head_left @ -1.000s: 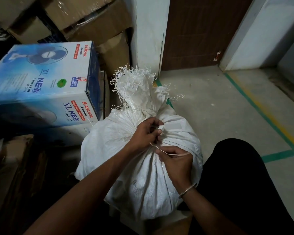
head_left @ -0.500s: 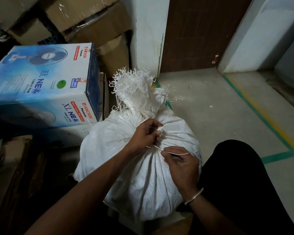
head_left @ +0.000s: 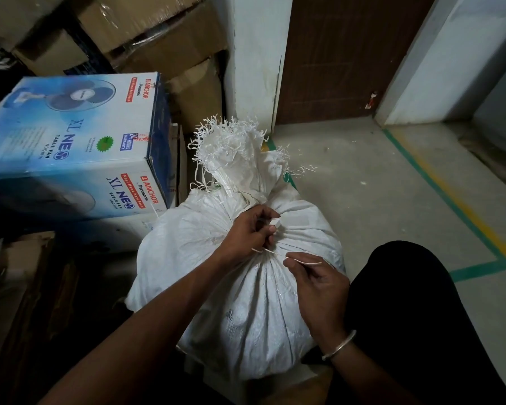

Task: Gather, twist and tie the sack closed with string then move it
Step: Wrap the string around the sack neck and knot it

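Two ends of string (head_left: 306, 262) sit pinched in left hand (head_left: 250, 233) and right hand (head_left: 319, 283) grips at the neck of the sack (head_left: 246, 311) beside the box (head_left: 70, 147), so any slack could let the twist unwind.

This looks like a storeroom or the stock corner of a warehouse. Left of the left grip (head_left: 246, 232) sits a retail table-fan box (head_left: 70, 135) printed ANCHOR and XL NEO. Beyond it, plain cardboard cartons (head_left: 164, 39) wrapped in clear tape are stacked up. Right of the right grip (head_left: 319, 285), the bare concrete floor (head_left: 362, 200) carries a painted green line (head_left: 421, 172) and a yellow line (head_left: 487, 229). Beyond both grips stand a white pillar (head_left: 251, 68) and a brown door (head_left: 333, 54).
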A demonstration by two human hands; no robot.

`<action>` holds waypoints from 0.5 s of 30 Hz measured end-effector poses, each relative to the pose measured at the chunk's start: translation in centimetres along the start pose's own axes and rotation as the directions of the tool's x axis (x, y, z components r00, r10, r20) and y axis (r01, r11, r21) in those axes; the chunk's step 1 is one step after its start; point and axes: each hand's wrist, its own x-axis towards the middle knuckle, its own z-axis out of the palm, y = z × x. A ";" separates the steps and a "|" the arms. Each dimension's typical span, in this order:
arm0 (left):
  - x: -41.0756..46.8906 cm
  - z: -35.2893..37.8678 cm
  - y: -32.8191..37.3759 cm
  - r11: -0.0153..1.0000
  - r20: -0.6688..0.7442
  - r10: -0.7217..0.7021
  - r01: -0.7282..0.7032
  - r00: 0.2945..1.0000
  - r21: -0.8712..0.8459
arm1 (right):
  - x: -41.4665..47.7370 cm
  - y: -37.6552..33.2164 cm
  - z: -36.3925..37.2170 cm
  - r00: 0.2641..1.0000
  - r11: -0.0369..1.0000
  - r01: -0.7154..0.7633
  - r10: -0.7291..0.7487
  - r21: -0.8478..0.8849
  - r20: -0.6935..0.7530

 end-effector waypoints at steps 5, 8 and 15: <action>0.0 0.0 -0.1 1.000 0.003 -0.009 0.009 1.000 -0.017 | 0.1 0.3 0.0 0.997 0.996 -0.064 0.066 0.059 -0.035; 0.0 0.0 0.2 1.000 0.013 -0.004 0.004 1.000 -0.010 | 0.4 -0.1 0.7 0.984 0.968 -0.177 0.178 0.176 0.010; -0.4 -0.5 0.0 0.999 0.024 0.024 -0.025 0.999 0.039 | 2.3 -0.8 2.1 0.754 0.640 -0.652 0.600 0.406 0.267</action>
